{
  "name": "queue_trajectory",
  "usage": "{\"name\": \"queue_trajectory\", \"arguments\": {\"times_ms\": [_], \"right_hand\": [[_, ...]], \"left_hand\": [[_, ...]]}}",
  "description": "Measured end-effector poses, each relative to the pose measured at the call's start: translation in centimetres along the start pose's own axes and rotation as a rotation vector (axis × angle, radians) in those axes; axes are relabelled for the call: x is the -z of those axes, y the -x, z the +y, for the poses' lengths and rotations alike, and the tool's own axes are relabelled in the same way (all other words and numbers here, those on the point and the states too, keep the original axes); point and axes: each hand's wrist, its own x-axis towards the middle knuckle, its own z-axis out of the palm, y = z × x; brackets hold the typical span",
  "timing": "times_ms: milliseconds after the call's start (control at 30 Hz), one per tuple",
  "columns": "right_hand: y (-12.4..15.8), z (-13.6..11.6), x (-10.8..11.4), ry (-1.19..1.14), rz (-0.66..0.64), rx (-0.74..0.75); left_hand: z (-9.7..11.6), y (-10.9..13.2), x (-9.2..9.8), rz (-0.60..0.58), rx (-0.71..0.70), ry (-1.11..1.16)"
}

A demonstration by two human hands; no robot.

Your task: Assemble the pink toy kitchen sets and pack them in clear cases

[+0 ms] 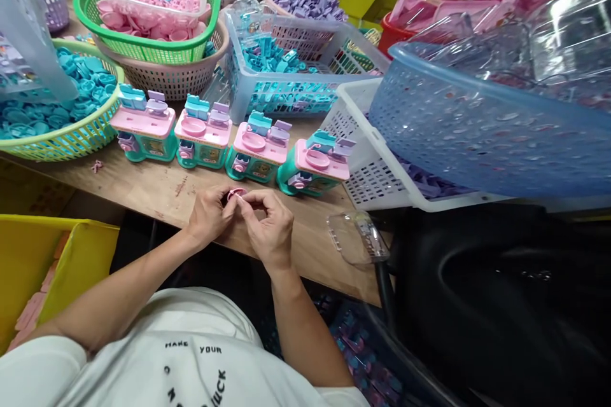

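My left hand (pixel 209 213) and my right hand (pixel 268 226) meet over the wooden table (pixel 157 187) near its front edge. Together their fingertips pinch a small pink plastic piece (pixel 235 193). Both hands are closed round it. Just behind them stands a row of several toy kitchen sinks with teal bodies and pink tops, from the leftmost (pixel 143 127) to the rightmost (pixel 316 165). A clear plastic shell (pixel 356 238) lies at the table edge to the right of my right hand.
Baskets crowd the back: a green one with teal parts (pixel 62 133), a green one with pink parts (pixel 143 44), a pale blue crate of teal pieces (pixel 286 86), a white crate (pixel 367 165), a large blue basket (pixel 477 133). A yellow bin (pixel 71 254) stands lower left.
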Motion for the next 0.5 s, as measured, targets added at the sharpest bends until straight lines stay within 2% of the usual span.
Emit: {"name": "queue_trajectory", "arguments": {"times_ms": [233, 367, 500], "right_hand": [[-0.1, 0.1, -0.5, 0.042, -0.015, -0.019], [-0.1, -0.6, 0.0, 0.114, -0.049, -0.012], [0.2, -1.2, -0.2, 0.221, -0.046, 0.024]], "left_hand": [[-0.3, 0.3, 0.0, 0.031, -0.098, -0.062], [-0.5, 0.6, 0.0, 0.063, -0.217, -0.250], [-0.6, 1.0, 0.0, 0.044, -0.305, -0.423]]}}
